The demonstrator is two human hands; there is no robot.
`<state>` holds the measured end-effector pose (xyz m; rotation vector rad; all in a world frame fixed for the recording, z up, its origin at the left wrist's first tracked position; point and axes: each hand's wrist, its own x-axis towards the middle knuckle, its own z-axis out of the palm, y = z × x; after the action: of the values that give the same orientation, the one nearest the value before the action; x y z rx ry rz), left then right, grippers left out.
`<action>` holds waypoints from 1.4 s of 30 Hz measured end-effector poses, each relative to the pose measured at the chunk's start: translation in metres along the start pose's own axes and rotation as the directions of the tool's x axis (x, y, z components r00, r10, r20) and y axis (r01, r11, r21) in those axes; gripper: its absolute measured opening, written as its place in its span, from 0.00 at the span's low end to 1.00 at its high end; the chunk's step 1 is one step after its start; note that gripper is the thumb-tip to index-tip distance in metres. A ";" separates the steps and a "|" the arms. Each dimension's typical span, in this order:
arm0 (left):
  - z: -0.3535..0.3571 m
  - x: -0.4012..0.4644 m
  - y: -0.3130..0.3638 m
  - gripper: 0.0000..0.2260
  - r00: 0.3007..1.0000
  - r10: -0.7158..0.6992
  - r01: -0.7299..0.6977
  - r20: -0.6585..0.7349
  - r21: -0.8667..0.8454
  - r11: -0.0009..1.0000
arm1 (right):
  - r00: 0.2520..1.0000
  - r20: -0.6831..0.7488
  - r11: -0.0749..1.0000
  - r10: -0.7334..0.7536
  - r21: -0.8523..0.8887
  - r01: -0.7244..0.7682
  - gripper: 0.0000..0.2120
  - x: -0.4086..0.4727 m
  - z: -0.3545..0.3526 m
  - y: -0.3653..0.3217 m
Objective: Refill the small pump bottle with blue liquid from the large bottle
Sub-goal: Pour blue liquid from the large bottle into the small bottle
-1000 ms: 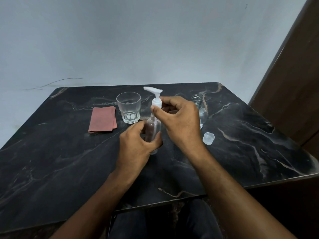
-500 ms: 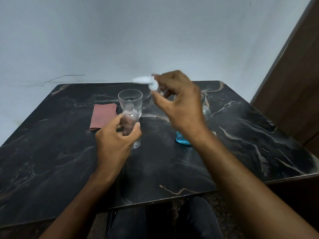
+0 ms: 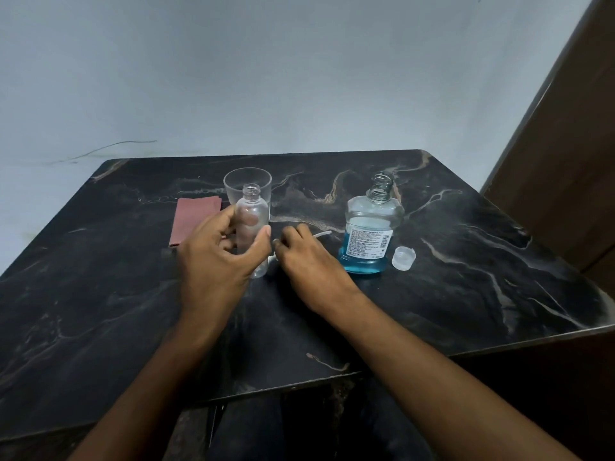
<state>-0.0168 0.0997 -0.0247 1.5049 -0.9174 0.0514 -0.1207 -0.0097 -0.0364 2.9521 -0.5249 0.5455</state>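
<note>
My left hand (image 3: 216, 257) grips the small clear bottle (image 3: 252, 211), which stands upright on the table with its neck uncapped and nothing inside. My right hand (image 3: 306, 257) rests low on the table just right of it, fingers curled over the white pump head; only the pump's thin tube (image 3: 322, 234) and a bit of white by the fingertips show. The large bottle (image 3: 369, 241) stands to the right, uncapped, about half full of blue liquid. Its clear cap (image 3: 403, 257) lies on the table beside it.
A clear drinking glass (image 3: 248, 181) stands right behind the small bottle. A folded reddish cloth (image 3: 194, 217) lies to the left. The black marble table (image 3: 466, 294) ends at a near edge by my lap; a brown wooden panel (image 3: 572, 161) rises at the right.
My right hand lifted the pump head out of the small bottle and brought it down onto the table. My left hand kept hold of the bottle. The large bottle is uncovered to view.
</note>
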 end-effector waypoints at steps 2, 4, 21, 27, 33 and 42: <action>0.004 0.000 0.000 0.12 1.000 -0.004 0.004 0.010 -0.010 1.000 | 1.000 0.010 1.000 0.014 0.017 -0.014 0.14 0.003 0.000 0.001; 0.006 0.000 0.000 0.12 1.000 -0.007 0.007 0.016 -0.018 1.000 | 0.999 0.023 0.999 0.028 0.040 -0.029 0.14 0.005 0.001 0.002; 0.017 0.002 -0.005 0.13 0.980 0.088 -0.074 0.178 -0.080 0.994 | 0.650 -0.590 0.862 0.479 0.456 -0.221 0.13 -0.059 -0.074 0.040; 0.026 0.000 -0.004 0.20 0.977 0.061 -0.046 0.207 -0.075 0.996 | 0.667 -0.153 0.511 0.729 0.770 -0.383 0.48 -0.056 -0.067 0.067; 0.031 -0.008 -0.001 0.18 0.974 0.034 -0.016 0.225 -0.080 0.997 | 0.721 0.045 0.241 0.692 0.927 -0.289 0.35 -0.054 -0.044 0.083; 0.036 -0.014 0.001 0.17 0.969 0.007 0.010 0.247 -0.070 0.997 | 0.747 0.081 0.106 0.660 0.974 -0.199 0.29 -0.053 -0.044 0.088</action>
<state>-0.0438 0.0758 -0.0384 1.4666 -1.1058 -0.1728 -0.2125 -0.0684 -0.0121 3.3550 -1.5626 2.2725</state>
